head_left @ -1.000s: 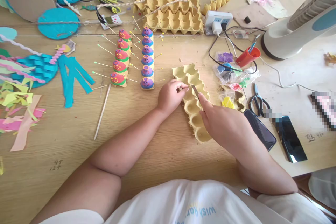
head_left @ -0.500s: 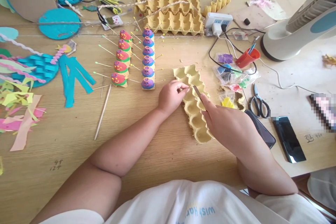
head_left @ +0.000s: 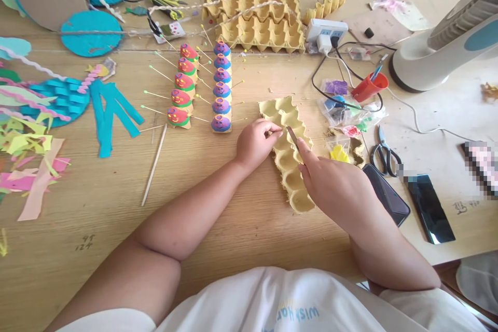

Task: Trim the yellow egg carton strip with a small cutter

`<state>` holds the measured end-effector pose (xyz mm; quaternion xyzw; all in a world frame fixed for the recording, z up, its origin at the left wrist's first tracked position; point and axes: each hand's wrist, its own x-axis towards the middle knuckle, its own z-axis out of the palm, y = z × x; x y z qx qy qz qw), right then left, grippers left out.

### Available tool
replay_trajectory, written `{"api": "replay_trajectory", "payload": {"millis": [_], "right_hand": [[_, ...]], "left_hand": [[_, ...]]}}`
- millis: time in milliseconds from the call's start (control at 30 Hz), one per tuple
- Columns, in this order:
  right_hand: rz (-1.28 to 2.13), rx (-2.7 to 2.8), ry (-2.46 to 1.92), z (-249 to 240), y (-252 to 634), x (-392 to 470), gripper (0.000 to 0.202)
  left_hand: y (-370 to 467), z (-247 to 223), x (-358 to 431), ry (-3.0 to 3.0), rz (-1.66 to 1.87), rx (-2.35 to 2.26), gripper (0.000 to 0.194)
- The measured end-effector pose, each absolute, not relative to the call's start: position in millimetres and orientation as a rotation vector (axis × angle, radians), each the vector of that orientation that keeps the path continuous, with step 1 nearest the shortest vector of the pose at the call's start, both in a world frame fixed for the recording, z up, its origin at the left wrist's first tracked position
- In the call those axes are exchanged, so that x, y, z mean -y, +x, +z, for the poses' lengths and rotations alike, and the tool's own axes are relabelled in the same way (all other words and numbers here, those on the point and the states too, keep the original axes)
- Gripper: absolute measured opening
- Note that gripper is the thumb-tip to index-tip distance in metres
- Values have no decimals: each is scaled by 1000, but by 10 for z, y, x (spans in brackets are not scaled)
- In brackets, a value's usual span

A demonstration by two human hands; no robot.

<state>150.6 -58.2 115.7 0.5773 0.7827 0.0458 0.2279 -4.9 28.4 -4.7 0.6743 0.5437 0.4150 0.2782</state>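
Observation:
A two-row piece of yellowish egg carton (head_left: 293, 168) lies on the wooden table between my hands. My left hand (head_left: 257, 141) is closed in a pinch at the carton's left edge. In my right hand (head_left: 330, 181) is a thin, flat brown blade-like tool (head_left: 292, 136), its tip over the carton's middle. To the left stand two rows of painted carton caterpillars, one red and green (head_left: 181, 97), one purple and blue (head_left: 221, 90), with pins sticking out at their sides.
Larger egg trays (head_left: 259, 28) and a power strip (head_left: 326, 30) lie at the back. Scissors (head_left: 384, 153), two phones, clay packets, a red cup (head_left: 369, 87) and a fan (head_left: 431, 52) are at right. Blue paper strips (head_left: 105, 124) and a stick (head_left: 154, 165) lie left.
The whole view has shifted slightly, with the table items a little further right. My hands keep nearly the same pose at the carton.

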Motion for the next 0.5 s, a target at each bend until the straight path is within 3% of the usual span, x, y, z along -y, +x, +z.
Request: {"api": "replay_trajectory", "payload": {"millis": [500], "right_hand": [[65, -2109, 1602, 1055, 1399, 531, 63]], "left_hand": [[-46, -39, -282, 1827, 1082, -1451, 6]]}}
